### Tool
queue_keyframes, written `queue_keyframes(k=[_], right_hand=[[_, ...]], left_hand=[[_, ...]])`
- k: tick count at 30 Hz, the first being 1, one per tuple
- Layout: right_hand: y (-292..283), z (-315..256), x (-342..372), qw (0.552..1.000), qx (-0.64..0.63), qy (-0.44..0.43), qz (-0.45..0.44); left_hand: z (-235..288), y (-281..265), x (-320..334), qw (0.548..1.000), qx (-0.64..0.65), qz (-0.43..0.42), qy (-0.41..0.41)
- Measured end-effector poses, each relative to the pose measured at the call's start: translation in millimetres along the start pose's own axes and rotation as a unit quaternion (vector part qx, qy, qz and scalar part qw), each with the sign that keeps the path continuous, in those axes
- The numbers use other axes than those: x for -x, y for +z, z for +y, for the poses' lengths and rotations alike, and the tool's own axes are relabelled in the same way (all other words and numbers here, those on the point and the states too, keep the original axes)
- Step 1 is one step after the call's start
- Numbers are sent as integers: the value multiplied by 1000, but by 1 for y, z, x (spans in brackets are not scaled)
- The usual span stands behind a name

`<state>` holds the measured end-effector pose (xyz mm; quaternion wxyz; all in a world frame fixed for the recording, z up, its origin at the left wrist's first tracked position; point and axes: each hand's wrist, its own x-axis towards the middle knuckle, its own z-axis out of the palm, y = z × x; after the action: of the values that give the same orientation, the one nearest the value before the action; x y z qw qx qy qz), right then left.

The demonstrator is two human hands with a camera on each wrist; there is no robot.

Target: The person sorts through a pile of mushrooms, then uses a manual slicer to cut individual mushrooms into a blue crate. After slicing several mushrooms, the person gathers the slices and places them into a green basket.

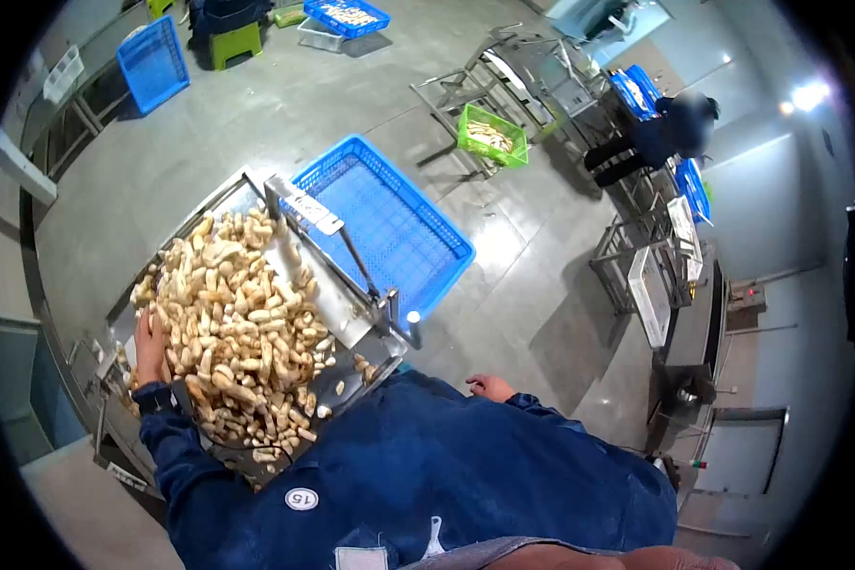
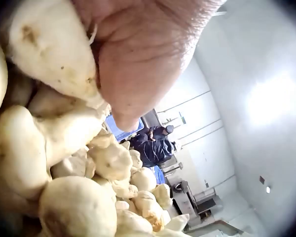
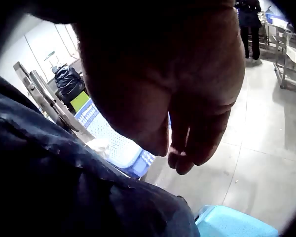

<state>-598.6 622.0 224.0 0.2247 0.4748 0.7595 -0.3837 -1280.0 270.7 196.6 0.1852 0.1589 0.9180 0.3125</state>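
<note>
your blue jacket (image 1: 446, 465) lies nearest — your left hand (image 1: 150, 351), fingers straight, touches the pale pile (image 1: 237, 318) on the tray (image 1: 344, 325) — your right hand (image 1: 491, 387) hangs loose and empty.

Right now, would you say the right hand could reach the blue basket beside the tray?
Probably yes, perhaps with a lean: the right hand looks empty, and only floor shows between it and the blue basket.

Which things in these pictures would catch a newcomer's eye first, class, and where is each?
First, the big heap of pale, knobbly pieces on the metal worktop, with the left hand at its edge. Next, the large bright blue crate beside the worktop.
</note>
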Motion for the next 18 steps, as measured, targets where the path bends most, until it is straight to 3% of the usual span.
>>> queue_keyframes(k=[1, 2, 4, 5, 6, 7, 8, 9, 10, 11, 12, 13, 14, 16, 18], right_hand=[[3, 5, -1, 1000, -11, 7, 6], [10, 13, -6, 1000, -17, 9, 5], [19, 28, -10, 1000, -12, 2, 9], [23, 37, -12, 1000, 3, -9, 14], [26, 41, -11, 999, 19, -21, 14], [24, 45, -16, 1000, 3, 6, -30], [9, 27, -11, 998, -20, 36, -36], [1, 4, -1, 996, -40, 65, -51], [14, 32, -18, 997, -62, 36, -39], [20, 53, -30, 997, -54, 10, -49], [8, 17, -20, 1000, -7, 19, -18], [11, 17, -23, 999, -15, 12, -29], [8, 14, -26, 999, -25, 9, -30], [-1, -2, -26, 999, -29, 4, -37], [-5, -9, -20, 999, -45, 9, -26]], left_hand=[[10, -10, 0, 999, -39, -14, 30], [11, -12, 6, 999, -45, 5, -8], [34, -19, 17, 977, -198, 74, 3], [51, -20, 23, 984, -146, 94, 34], [54, -15, 18, 975, -177, 110, 76], [61, -3, 14, 977, -141, 112, 117], [112, 5, 35, 967, -113, 118, 195], [155, 14, 54, 971, -99, 100, 192], [147, 46, 41, 970, -40, 77, 228], [175, 63, 48, 964, 34, 53, 260], [213, 63, 60, 949, -46, 17, 311], [217, 94, 57, 943, -77, 45, 320], [238, 106, 59, 937, -107, 6, 333], [254, 144, 49, 929, -217, -72, 291], [266, 173, 48, 917, -285, -89, 266]])
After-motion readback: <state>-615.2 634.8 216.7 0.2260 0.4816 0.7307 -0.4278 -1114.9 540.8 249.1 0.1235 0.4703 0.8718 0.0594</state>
